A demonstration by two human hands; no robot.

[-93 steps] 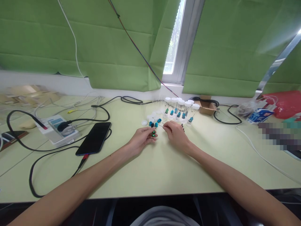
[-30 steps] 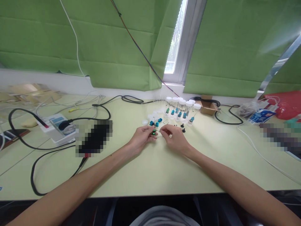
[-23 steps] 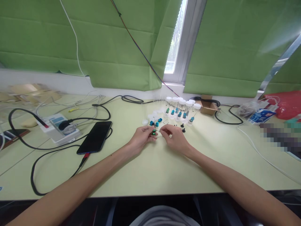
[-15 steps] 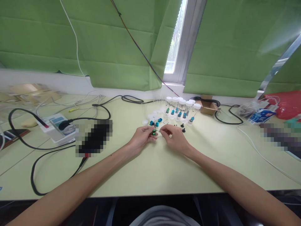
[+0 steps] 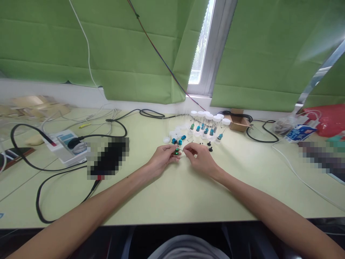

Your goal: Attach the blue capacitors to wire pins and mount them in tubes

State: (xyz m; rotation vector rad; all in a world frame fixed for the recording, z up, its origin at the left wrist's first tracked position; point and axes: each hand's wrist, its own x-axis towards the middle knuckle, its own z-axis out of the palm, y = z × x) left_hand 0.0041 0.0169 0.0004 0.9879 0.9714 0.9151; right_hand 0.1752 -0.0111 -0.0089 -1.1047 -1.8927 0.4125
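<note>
Head view: hands near, not touching. Left hand (image 5: 163, 157) pinches green piece (image 5: 176, 153) over counter (image 5: 161, 201); right hand (image 5: 201, 158), pinching thin rod (image 5: 181, 150), sits closer than three seconds ago, rod end now at the piece, contact unclear. Probably means fine rod work is under way.

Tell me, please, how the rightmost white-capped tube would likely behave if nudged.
The rightmost white-capped tube would probably tip easily, being tall and narrow. Once down, it might roll, since its cap looks round. Looking smooth, it may feel slippery.
</note>
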